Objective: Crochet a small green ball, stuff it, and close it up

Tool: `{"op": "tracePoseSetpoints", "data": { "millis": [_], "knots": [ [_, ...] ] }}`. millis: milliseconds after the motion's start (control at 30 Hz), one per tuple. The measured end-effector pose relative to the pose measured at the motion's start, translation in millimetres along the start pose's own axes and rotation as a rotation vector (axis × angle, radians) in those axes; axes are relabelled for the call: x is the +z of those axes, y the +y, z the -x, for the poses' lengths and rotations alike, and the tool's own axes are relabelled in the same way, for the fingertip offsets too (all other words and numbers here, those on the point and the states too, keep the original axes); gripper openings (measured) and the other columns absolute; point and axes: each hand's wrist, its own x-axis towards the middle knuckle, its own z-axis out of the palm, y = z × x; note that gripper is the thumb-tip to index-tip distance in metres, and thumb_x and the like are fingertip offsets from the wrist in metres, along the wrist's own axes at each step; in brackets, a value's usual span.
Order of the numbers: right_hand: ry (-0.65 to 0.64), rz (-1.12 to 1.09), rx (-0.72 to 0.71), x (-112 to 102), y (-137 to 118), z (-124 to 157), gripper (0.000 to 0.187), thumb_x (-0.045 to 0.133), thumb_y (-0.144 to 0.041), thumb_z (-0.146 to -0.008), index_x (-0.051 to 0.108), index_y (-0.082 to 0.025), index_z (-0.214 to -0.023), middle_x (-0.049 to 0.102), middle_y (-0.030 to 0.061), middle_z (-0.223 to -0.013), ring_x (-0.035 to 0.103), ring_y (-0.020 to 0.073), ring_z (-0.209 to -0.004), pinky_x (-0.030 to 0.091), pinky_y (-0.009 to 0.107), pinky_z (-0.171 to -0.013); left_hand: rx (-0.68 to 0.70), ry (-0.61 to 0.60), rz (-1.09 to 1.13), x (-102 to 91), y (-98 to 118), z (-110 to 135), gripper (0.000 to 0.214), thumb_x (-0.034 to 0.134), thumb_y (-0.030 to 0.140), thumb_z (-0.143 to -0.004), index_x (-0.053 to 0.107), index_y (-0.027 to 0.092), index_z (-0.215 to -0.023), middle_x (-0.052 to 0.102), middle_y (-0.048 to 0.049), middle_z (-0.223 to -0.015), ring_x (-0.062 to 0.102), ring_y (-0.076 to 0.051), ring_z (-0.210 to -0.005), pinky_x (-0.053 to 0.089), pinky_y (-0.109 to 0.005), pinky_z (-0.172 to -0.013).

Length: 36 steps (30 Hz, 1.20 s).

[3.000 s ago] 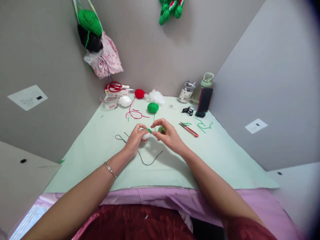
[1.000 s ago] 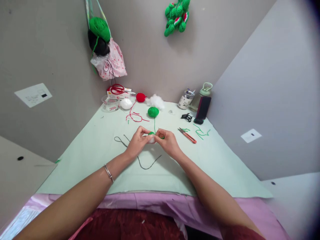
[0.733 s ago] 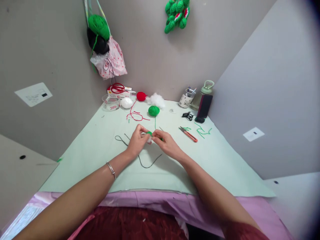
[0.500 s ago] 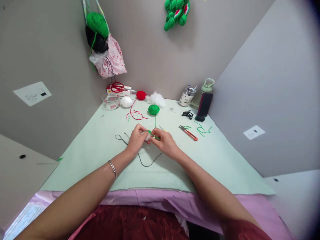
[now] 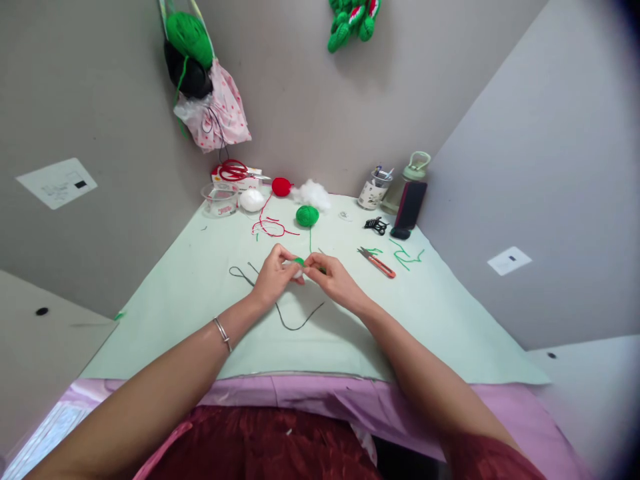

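Both hands meet over the middle of the table. My left hand (image 5: 274,273) is closed around a small green-and-white crochet piece (image 5: 299,262), its green top showing between the fingertips and white below. My right hand (image 5: 331,277) pinches at the right edge of that piece, and a bit of green shows under its curled fingers. From the hands a green strand runs up to the green yarn ball (image 5: 307,216). A dark cord (image 5: 295,329) lies looped on the table below and left of the hands.
Thread snips (image 5: 377,262) and green yarn scraps (image 5: 407,255) lie to the right. Farther back are a red yarn ball (image 5: 281,187), white stuffing (image 5: 313,195), a white ball (image 5: 251,200), a clear tub (image 5: 221,201), red scissors (image 5: 235,171), a pen cup (image 5: 374,191) and a phone (image 5: 411,206).
My right hand has shifted slightly and its fingertips sit differently on the crochet piece. More of the green top shows now. A thin rod visible beside the right hand earlier is mostly out of sight.
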Motion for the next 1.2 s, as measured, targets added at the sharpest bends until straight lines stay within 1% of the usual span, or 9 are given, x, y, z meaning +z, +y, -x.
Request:
{"op": "tracePoseSetpoints", "data": {
  "millis": [133, 233, 500, 667, 800, 933, 1033, 1133, 1200],
  "knots": [
    [-0.032, -0.021, -0.019, 11, -1, 3, 0.006, 0.057, -0.028, -0.081, 0.057, -0.022, -0.082, 0.068, -0.0018, -0.076, 0.055, 0.0142, -0.07, 0.039, 0.027, -0.066, -0.002, 0.068, -0.033, 0.8, 0, -2, 0.03, 0.07, 0.013, -0.071, 0.046, 0.023, -0.085, 0.061, 0.0098, -0.064, 0.06, -0.011, -0.047, 0.047, -0.023, -0.05],
    [0.043, 0.003, -0.008, 15, 6, 0, 0.007, 0.059, -0.028, -0.08, 0.056, -0.022, -0.077, 0.064, -0.0032, -0.07, 0.05, 0.0134, -0.066, 0.036, 0.027, -0.065, -0.04, 0.031, -0.007, 1.2, 3, -1, 0.024, 0.067, 0.017, -0.074, 0.046, 0.023, -0.082, 0.062, 0.0077, -0.061, 0.06, -0.013, -0.047, 0.051, -0.026, -0.051],
    [0.163, -0.029, 0.052, 2, 13, -9, 0.016, 0.06, -0.034, -0.081, 0.055, -0.021, -0.073, 0.054, -0.0042, -0.065, 0.043, 0.0125, -0.062, 0.033, 0.027, -0.061, -0.009, -0.085, 0.1, 0.5, 9, 5, 0.042, 0.083, 0.036, -0.075, 0.048, 0.022, -0.092, 0.066, 0.0031, -0.089, 0.074, -0.016, -0.08, 0.064, -0.04, -0.085],
    [0.088, -0.066, 0.039, -3, 3, -6, 0.024, 0.058, -0.041, -0.087, 0.059, -0.02, -0.077, 0.053, -0.0036, -0.067, 0.045, 0.0133, -0.066, 0.036, 0.027, -0.064, -0.009, -0.075, 0.043, -1.3, 5, 2, 0.042, 0.082, 0.036, -0.076, 0.045, 0.022, -0.09, 0.065, 0.0052, -0.079, 0.073, -0.016, -0.064, 0.062, -0.036, -0.07],
    [0.03, -0.052, 0.024, 4, -6, 0, 0.018, 0.06, -0.034, -0.086, 0.061, -0.02, -0.076, 0.053, -0.0039, -0.066, 0.044, 0.0129, -0.064, 0.034, 0.027, -0.063, 0.0, 0.022, -0.038, -0.2, 3, 0, 0.033, 0.076, 0.02, -0.076, 0.045, 0.023, -0.087, 0.06, 0.0086, -0.072, 0.062, -0.01, -0.05, 0.05, -0.025, -0.054],
    [0.023, -0.046, 0.006, 7, -6, 1, 0.02, 0.063, -0.034, -0.087, 0.063, -0.02, -0.074, 0.057, -0.003, -0.067, 0.044, 0.013, -0.063, 0.033, 0.028, -0.061, -0.032, 0.061, -0.072, 0.3, 5, -1, 0.027, 0.073, 0.011, -0.079, 0.049, 0.022, -0.087, 0.057, 0.0095, -0.071, 0.055, -0.008, -0.048, 0.044, -0.022, -0.051],
    [0.083, -0.039, -0.018, 0, -2, -2, 0.022, 0.067, -0.038, -0.087, 0.066, -0.021, -0.073, 0.061, 0.0001, -0.073, 0.05, 0.0158, -0.07, 0.037, 0.03, -0.067, -0.121, 0.012, -0.054, -1.5, 6, 0, 0.013, 0.07, 0.024, -0.093, 0.062, 0.016, -0.101, 0.066, 0.0015, -0.085, 0.063, -0.012, -0.065, 0.055, -0.027, -0.063],
    [0.13, -0.082, -0.065, -10, 0, -4, 0.026, 0.073, -0.042, -0.084, 0.064, -0.021, -0.069, 0.068, 0.007, -0.102, 0.059, 0.0217, -0.099, 0.043, 0.033, -0.083, -0.221, -0.057, -0.013, -3.2, 7, 2, 0.033, 0.065, 0.037, -0.1, 0.065, 0.015, -0.125, 0.07, -0.0095, -0.119, 0.07, -0.021, -0.097, 0.062, -0.041, -0.083],
    [0.097, -0.152, -0.079, -13, 0, -4, 0.033, 0.068, -0.046, -0.087, 0.056, -0.022, -0.067, 0.069, 0.009, -0.111, 0.062, 0.0225, -0.103, 0.047, 0.035, -0.085, -0.267, -0.087, 0.019, -4.0, 8, 2, 0.039, 0.066, 0.038, -0.099, 0.063, 0.017, -0.132, 0.067, -0.0117, -0.13, 0.069, -0.025, -0.109, 0.061, -0.046, -0.091]
  ]
}}
